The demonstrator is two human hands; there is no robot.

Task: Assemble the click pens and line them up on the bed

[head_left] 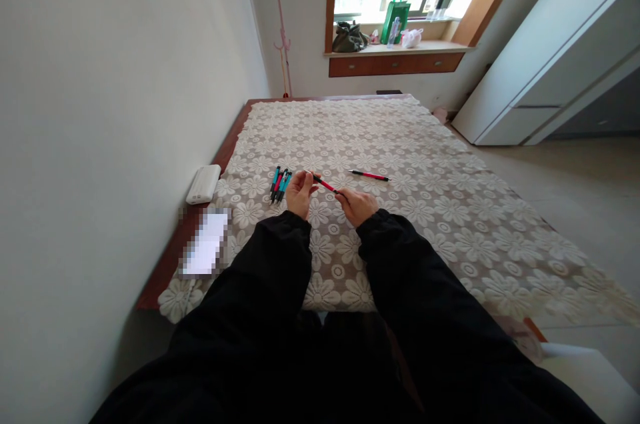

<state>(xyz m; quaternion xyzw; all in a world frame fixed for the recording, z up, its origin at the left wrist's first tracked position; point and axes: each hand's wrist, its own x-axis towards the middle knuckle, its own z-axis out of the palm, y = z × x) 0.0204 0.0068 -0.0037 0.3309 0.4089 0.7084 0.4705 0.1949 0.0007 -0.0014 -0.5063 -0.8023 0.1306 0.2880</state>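
A red and black pen is held slantwise between my two hands above the tablecloth. My left hand pinches its upper left end, where the thumb and fingertips come together. My right hand has its fingers closed round the lower right end. Just left of my left hand lies a bunch of several pens, some blue and black, some red and black. Beyond my right hand, a single red and black pen lies on the cloth, apart from the others.
A flower-patterned lace tablecloth covers the table. Along the left edge are a white box-like device and a blurred-out pale rectangle, close to the wall. Bags stand on the far windowsill. A white cabinet leans into view at right.
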